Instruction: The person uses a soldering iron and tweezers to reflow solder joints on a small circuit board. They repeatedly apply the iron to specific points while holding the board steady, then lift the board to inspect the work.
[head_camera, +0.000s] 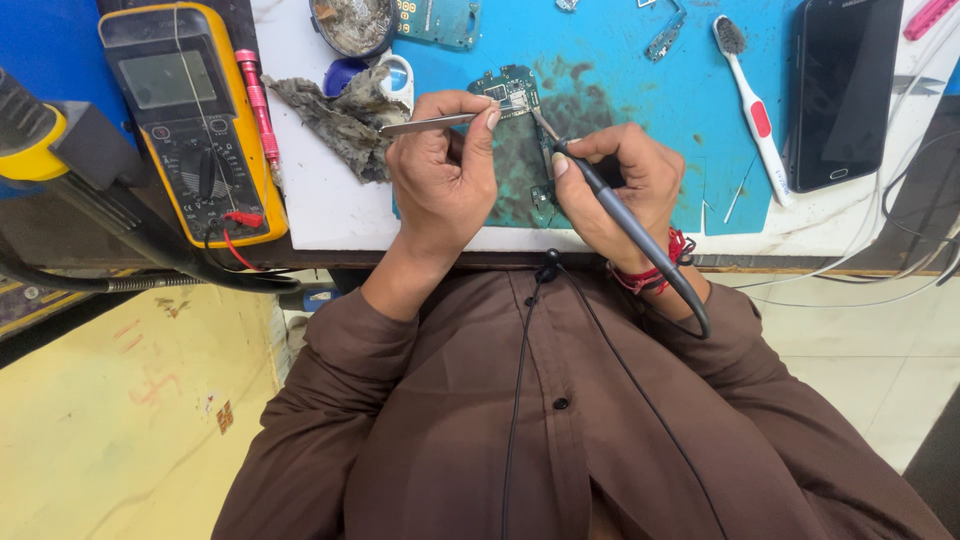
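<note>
- Far to your left, a yellow multimeter (190, 120) is lying on the bench, showing you its blank grey rectangular screen (167, 79) near the top.
- Far to your right, a black smartphone (843, 90) is lying face up, its dark glossy screen unlit.

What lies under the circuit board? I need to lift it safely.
The circuit board rests on a stained blue mat. The hands cover its lower part, so anything beneath there is hidden.

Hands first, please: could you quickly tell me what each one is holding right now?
Left hand: closed on metal tweezers, tips at the circuit board.
Right hand: closed on a soldering iron, tip on the same board.
</note>
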